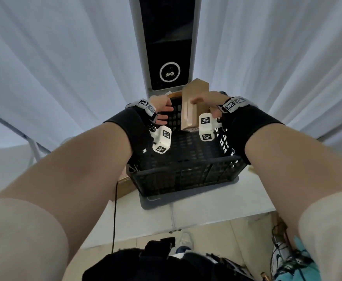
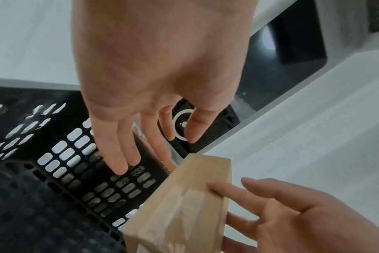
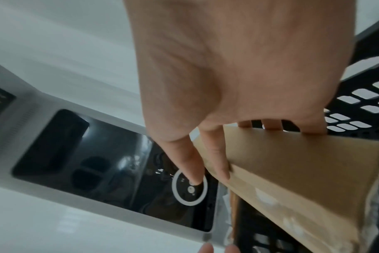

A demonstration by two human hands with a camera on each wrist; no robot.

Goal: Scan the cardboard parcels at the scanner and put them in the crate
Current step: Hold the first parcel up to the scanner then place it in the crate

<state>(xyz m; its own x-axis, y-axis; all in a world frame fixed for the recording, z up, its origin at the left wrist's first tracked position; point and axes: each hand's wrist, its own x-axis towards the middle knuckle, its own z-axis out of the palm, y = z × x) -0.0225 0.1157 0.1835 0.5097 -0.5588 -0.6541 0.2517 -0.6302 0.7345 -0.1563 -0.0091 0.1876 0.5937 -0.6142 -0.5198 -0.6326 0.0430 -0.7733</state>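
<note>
A tan cardboard parcel (image 1: 190,110) (image 2: 184,205) (image 3: 303,171) stands on end above the far part of the black plastic crate (image 1: 186,167) (image 2: 54,196), just below the scanner's ringed window. My right hand (image 1: 206,102) (image 2: 292,214) (image 3: 216,150) grips it, with two digits on the near face and the other fingers behind it. My left hand (image 1: 164,110) (image 2: 154,137) is open with straight fingers, a little to the left of the parcel and not touching it. The tall grey scanner (image 1: 167,47) (image 2: 292,42) (image 3: 97,154) rises behind the crate. No parcel shows on the visible crate floor.
The crate sits on a white table (image 1: 216,201). Another cardboard box (image 1: 125,185) lies left of the crate, partly under my left forearm. A black cable (image 1: 115,209) hangs over the table's front edge. White curtains (image 1: 64,67) close off the back and sides.
</note>
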